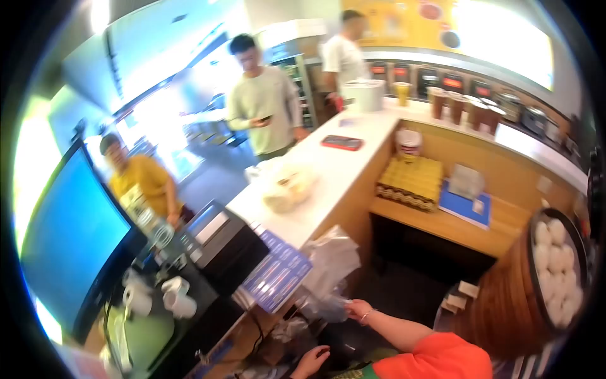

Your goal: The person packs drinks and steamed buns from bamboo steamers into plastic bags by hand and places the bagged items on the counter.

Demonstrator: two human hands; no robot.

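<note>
At the counter's inner side, my right hand [359,311] reaches out from an orange sleeve, its fingers closed on the edge of a clear plastic bag [320,307]. A bracelet circles that wrist. My left hand [311,362] is low in the view, apart from the bag, with its fingers loosely extended and nothing visible in them. More crumpled plastic bags [334,252] hang just above the held one. Beside them stands a stack of blue-and-white boxes [276,270].
A bamboo steamer [505,303] of white buns stands at right. Left are a monitor [76,234], a black printer-like machine [224,243] and paper rolls [180,300]. A bagged item [287,186] and a phone [342,142] lie on the white counter [252,202]. Several people stand beyond.
</note>
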